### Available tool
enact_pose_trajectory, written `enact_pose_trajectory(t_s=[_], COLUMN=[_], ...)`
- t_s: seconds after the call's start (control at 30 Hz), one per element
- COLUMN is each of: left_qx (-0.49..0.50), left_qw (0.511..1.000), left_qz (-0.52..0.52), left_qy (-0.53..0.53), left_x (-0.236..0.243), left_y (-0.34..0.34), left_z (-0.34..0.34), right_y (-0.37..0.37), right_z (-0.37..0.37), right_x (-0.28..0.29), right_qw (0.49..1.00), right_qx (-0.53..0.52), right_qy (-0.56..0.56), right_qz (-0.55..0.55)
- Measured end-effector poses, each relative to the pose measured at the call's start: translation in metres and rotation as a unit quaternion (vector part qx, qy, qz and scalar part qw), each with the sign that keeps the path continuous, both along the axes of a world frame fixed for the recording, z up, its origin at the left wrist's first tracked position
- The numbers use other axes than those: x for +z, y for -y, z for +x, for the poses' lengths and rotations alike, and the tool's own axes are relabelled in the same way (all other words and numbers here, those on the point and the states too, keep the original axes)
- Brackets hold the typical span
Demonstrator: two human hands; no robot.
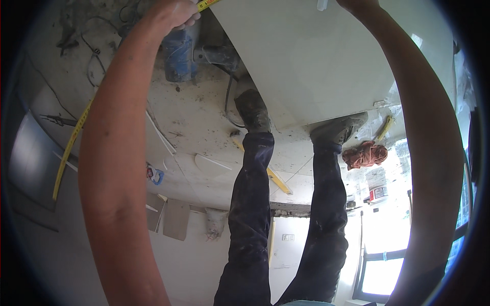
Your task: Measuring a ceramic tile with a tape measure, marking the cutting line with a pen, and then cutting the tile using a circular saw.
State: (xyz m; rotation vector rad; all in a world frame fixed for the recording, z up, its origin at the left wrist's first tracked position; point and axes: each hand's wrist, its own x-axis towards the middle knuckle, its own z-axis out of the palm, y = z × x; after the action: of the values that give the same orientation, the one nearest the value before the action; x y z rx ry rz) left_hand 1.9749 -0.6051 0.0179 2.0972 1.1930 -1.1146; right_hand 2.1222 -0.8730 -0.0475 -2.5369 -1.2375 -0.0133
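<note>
At the top edge, my left hand (176, 15) is closed, its fingers wrapped round the yellow blade of a tape measure (206, 4) beside the corner of a large pale panel (316, 66). My right hand (360, 4) reaches over the panel's far part and is mostly cut off by the frame; its fingers do not show. A small whitish, translucent piece (322, 5) is near it. Another yellow marked strip (71, 150) runs past my left forearm; whether it belongs to the same tape is hidden. My shoes (252, 109) stand close to the panel's near edges.
A blue bucket-like container (177, 56) and a dark grey power tool (217, 55) with a cable lie left of the panel. On the dusty floor are a yellow level-like bar (278, 181), a reddish rag (365, 154), a blue-handled tool (155, 175) and a white bottle (377, 194).
</note>
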Motion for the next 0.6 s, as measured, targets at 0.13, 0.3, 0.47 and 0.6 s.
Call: enact_pose_trajectory(t_s=[0.13, 0.3, 0.47, 0.6], left_qx=[-0.018, 0.021, 0.023, 0.011], left_qw=[0.841, 0.998, 0.998, 0.999], left_qz=[-0.440, -0.025, -0.034, -0.011], left_qy=[0.315, 0.049, 0.039, 0.034], left_x=[-0.001, -0.003, 0.007, 0.014], left_y=[-0.048, -0.002, -0.002, 0.005], left_z=[-0.030, -0.002, 0.009, 0.013], right_y=[0.004, 0.013, 0.033, 0.032], right_z=[0.014, 0.021, 0.034, 0.030], right_x=[-0.008, -0.015, -0.044, -0.035], right_qw=[1.000, 0.984, 0.973, 0.997], right_qx=[-0.009, -0.078, -0.096, -0.003], right_qy=[-0.029, -0.162, -0.206, -0.067], right_qz=[0.007, 0.013, 0.044, 0.037])
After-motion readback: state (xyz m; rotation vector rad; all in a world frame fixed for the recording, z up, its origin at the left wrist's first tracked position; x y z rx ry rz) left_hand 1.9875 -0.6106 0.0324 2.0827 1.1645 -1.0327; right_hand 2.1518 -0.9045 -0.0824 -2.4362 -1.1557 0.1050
